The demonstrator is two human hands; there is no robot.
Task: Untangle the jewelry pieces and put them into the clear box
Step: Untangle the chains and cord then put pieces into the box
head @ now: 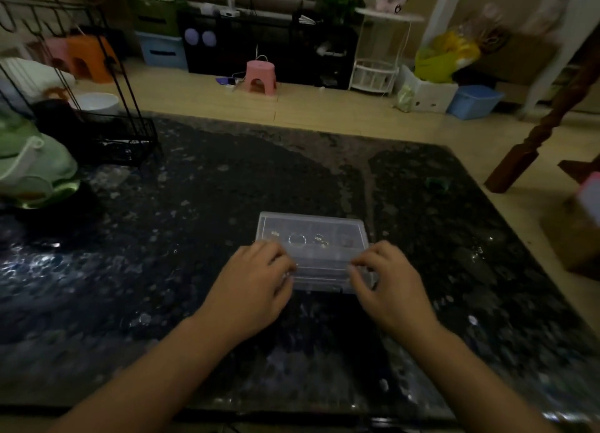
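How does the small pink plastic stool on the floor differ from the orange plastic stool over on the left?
The pink plastic stool stands alone on open floor in full view; the orange plastic stool sits behind a black wire rack and is partly hidden by its bars. The pink stool lies near the middle of the view, the orange one far left. Both have an arched cut-out at the bottom and stand upright.

Both forearms reached fwd from bottom edge, bare, converging slightly toward centre. L hand lay palm-down w/ fingers curled, tips pinching the near-left corner of the clear box. R hand mirrored it, palm-down, fingers curled and gripping the near-right corner; fingertip detail blurred on both.
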